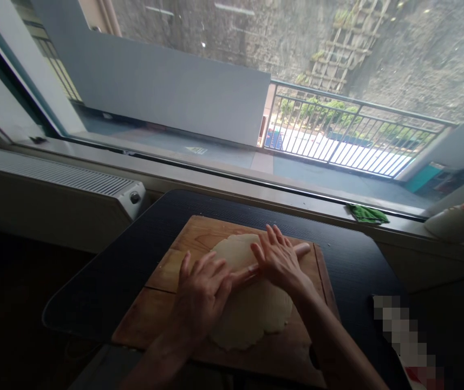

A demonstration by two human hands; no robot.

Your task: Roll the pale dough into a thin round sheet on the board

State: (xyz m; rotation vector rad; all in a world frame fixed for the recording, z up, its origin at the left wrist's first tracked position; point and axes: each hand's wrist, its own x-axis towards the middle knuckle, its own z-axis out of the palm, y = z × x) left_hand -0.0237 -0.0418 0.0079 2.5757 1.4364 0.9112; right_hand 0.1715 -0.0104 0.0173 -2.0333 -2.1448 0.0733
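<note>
Both hands (pixel 204 292) (pixel 279 262), fingers (pixel 185 266) spread, rest on a rolling pin (pixel 246 275) over flat, pale, ragged-edged dough (pixel 254 314).

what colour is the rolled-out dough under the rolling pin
The dough is pale cream; it shows best in the head view, the only one here.

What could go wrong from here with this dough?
The dough may stick to the rolling pin lying across it. Its uneven edge could split under more pressure. The wooden board reaches the near edge of the table, so uneven pushes from the left hand and right hand might shift it.
</note>
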